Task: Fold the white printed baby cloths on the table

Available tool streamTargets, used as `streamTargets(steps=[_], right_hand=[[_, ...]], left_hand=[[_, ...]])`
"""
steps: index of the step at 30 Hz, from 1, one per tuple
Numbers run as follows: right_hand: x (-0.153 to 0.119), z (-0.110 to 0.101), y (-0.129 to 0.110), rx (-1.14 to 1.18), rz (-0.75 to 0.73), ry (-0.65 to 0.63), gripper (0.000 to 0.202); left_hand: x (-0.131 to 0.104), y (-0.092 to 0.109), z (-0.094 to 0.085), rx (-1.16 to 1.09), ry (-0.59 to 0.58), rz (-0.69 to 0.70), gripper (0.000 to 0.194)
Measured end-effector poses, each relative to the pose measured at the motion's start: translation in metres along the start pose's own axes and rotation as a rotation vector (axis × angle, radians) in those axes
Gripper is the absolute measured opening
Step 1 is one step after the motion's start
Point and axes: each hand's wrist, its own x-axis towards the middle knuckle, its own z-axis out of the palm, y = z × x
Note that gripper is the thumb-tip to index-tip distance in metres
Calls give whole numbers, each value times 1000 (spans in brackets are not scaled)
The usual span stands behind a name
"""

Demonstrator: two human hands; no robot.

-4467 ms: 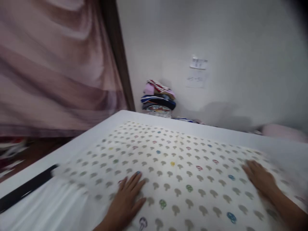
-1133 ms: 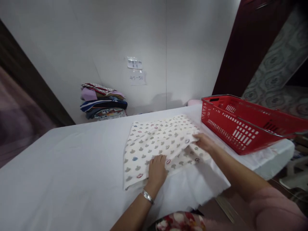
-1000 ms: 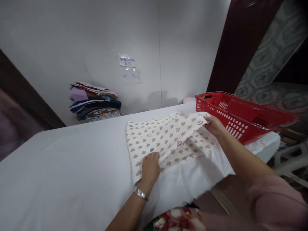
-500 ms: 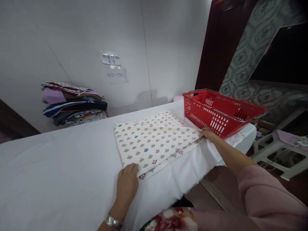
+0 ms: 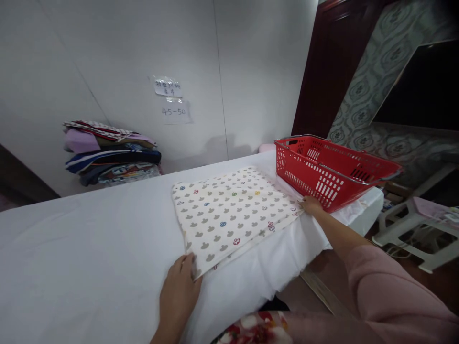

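A white cloth printed with grey, red, blue and yellow mushrooms lies folded flat on the white-covered table. At its near left corner, my left hand pinches the fabric between thumb and fingers. My right hand grips the right corner, close beside the red basket. Along the near edge, the cloth's layers lie almost one over the other, with a thin strip of the lower layer showing. The tips of my right fingers are partly hidden at the fabric.
A stack of folded clothes sits at the back left against the wall. Two paper notes are taped on the wall. To the right of the table stand a white stool and a dark screen.
My left hand has moved left and toward me, drawing the cloth's near left corner with it; less of the lower layer shows. My right hand stays at the right corner.
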Motion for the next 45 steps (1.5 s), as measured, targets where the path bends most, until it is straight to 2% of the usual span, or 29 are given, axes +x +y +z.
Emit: streamTargets(steps=[6,10,13,16,17,19,22,25,28,30,34,37,39,42,45], right_hand=[[-2,-1,-2,-48,1,-29,27],[-8,-11,-10,-2,-31,-100,15],[-26,-12,-23,53,-78,-173,21],[-62,-1,-39,121,-157,-218,14],[-76,5,-44,155,-187,-230,11],[-107,17,-49,291,-223,-286,11],[-146,29,-50,821,-120,-487,16],[-168,29,-46,1201,40,-614,22],[-177,25,-46,1300,82,-596,28],[-181,23,-47,1274,76,-571,32],[-186,26,-50,1184,67,-499,43],[-185,18,-53,1161,42,-412,56],[-182,4,-58,1170,-11,-381,64],[-175,-18,-61,1205,-75,-347,68],[-163,-23,-53,1173,-69,-338,51]], left_hand=[[-3,7,-2,-112,-154,-85,47],[6,0,-12,-212,-111,-104,43],[18,-27,-39,-181,41,-148,36],[27,-69,-69,-99,191,-264,33],[27,-83,-76,-79,226,-308,33],[25,-106,-84,-68,221,-385,32],[14,-125,-79,-111,147,-426,31],[4,-128,-66,-194,139,-462,31],[1,-124,-58,-276,135,-534,36],[2,-121,-54,-299,79,-567,43],[5,-122,-45,-281,-18,-508,53],[8,-130,-43,-407,42,-506,53],[12,-135,-54,-587,123,-560,53],[16,-135,-88,-771,320,-610,54],[16,-126,-123,-703,511,-621,51]])
